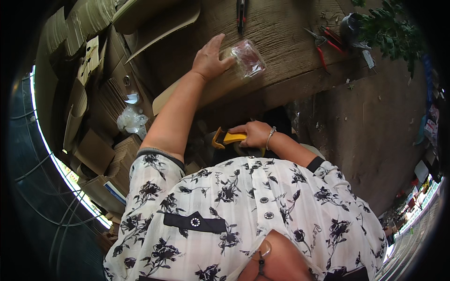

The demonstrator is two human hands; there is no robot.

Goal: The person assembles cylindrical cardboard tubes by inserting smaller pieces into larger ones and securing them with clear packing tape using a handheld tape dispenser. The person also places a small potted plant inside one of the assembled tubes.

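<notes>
My left hand (213, 59) reaches over the wooden table, its thumb and fingers spread at the left side of a clear-wrapped package (249, 59) with reddish contents. The thumb is at the package's near left edge; whether it presses on it I cannot tell. Beneath the package and my forearm runs a strip of tan cardboard (207, 96). Close to my body, below the table edge, my right hand (258, 134) grips a yellow tape dispenser (235, 137). The dispenser's head points left, and its tape roll is partly hidden under the hand.
Red-handled pruning shears (320, 42) and a black and red tool (241, 15) lie on the table (288, 42). Leafy green stems (390, 31) stand at the upper right. Stacked cardboard (123, 158) and crumpled clear plastic (132, 119) crowd the left side.
</notes>
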